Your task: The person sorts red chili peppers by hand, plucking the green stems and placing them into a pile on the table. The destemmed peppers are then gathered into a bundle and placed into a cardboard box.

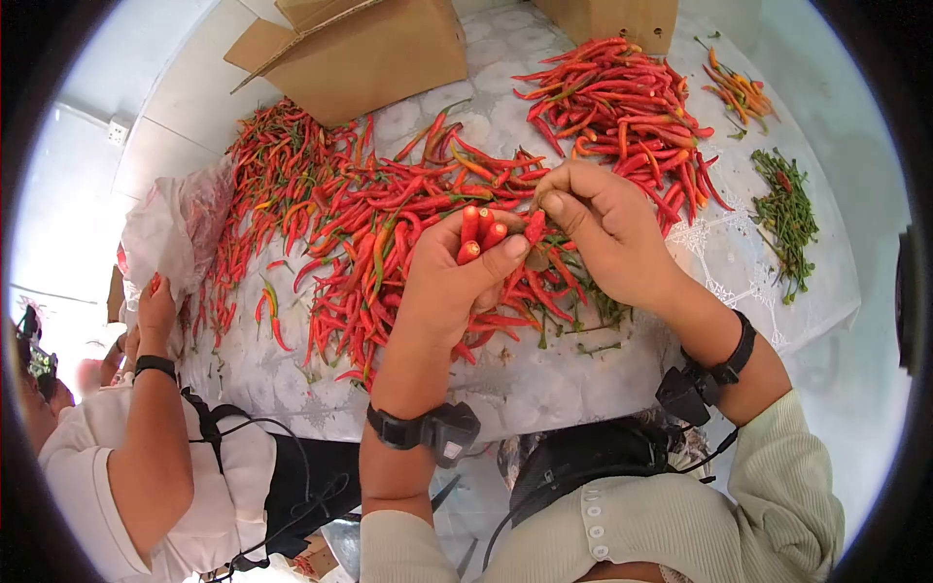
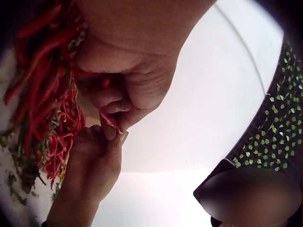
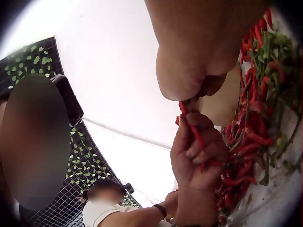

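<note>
My left hand (image 1: 449, 277) holds a small bunch of red chilies (image 1: 469, 229), their blunt stemless ends poking up between thumb and fingers. One more red chili (image 1: 535, 227) rises from that hand toward my right hand (image 1: 612, 233). The right thumb and forefinger pinch at its upper end, where the stem end is hidden. In the right wrist view this chili (image 3: 196, 135) runs down along the left fingers. The left wrist view shows its tip part (image 2: 109, 119) between both hands. A broad heap of red chilies (image 1: 389, 228) with green stems lies under and beyond the hands.
On the patterned tablecloth (image 1: 719, 228) lie another chili pile (image 1: 622, 107), a heap of green stems (image 1: 785, 219) and some orange chilies (image 1: 739, 89). A cardboard box (image 1: 369, 58) stands behind. On the left, another person's hand (image 1: 155, 311) holds a plastic bag (image 1: 180, 223).
</note>
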{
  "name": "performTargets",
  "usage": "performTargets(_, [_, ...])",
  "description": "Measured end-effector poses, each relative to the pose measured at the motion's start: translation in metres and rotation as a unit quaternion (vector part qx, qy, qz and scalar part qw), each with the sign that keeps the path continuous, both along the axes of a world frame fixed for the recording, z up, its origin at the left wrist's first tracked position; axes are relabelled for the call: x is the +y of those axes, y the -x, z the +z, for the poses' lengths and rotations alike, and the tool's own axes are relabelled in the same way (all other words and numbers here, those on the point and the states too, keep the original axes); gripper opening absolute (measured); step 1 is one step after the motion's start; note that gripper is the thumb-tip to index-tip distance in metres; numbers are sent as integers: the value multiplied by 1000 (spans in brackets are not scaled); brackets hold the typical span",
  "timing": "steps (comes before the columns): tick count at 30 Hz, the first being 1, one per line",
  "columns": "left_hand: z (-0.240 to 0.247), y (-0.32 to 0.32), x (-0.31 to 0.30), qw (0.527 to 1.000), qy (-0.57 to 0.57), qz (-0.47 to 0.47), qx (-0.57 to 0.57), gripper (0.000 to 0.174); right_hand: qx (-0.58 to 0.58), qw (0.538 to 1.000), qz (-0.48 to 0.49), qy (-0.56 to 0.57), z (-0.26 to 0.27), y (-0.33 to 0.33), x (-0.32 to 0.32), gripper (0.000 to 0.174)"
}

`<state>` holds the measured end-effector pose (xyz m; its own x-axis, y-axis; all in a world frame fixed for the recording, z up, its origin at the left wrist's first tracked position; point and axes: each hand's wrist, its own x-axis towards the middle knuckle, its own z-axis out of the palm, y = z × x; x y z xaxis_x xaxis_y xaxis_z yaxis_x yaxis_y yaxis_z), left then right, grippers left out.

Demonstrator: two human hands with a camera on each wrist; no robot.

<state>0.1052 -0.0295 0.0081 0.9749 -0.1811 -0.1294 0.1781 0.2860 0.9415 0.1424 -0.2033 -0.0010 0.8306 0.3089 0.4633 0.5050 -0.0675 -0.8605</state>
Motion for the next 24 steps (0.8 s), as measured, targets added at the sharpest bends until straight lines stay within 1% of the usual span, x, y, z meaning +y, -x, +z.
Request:
performTargets(5, [-3,-1,2,999,36,-14,7,23,69,996,41,-35,0,-1,-3,16])
performTargets(7, [-5,-2,4,999,43,-5,12,23,67,996,61,-22,0,-5,-5,17])
performTargets(8, [-4,-2,4,998,68,0,9,23,70,995,72,-14,-1,-6,-6,18])
performTargets(10, [-4,-2,4,993,119,11,4,22,113,985,126,-31,-1,-6,-9,20])
performTargets(11, [-5,-2,5,992,126,12,3,22,133,979,153,-40,0,-6,-10,21])
performTargets(14, [-4,-4,10,990,138,18,-2,22,182,958,219,7,2,-4,-13,23])
performTargets(15, [-4,-5,10,990,137,22,1,22,101,975,190,50,1,-5,-13,24])
performTargets(17, [-5,-3,9,990,139,22,9,21,-58,981,123,136,-3,-5,-9,28])
performTargets(20, [-3,-2,7,990,140,12,13,20,-55,997,45,24,1,0,-1,26])
performTargets(23, [-2,-3,8,992,123,4,13,20,3,999,15,-52,2,1,2,24])
performTargets(24, [-3,-3,8,993,119,-2,12,20,-21,999,24,-30,1,-1,-1,21])
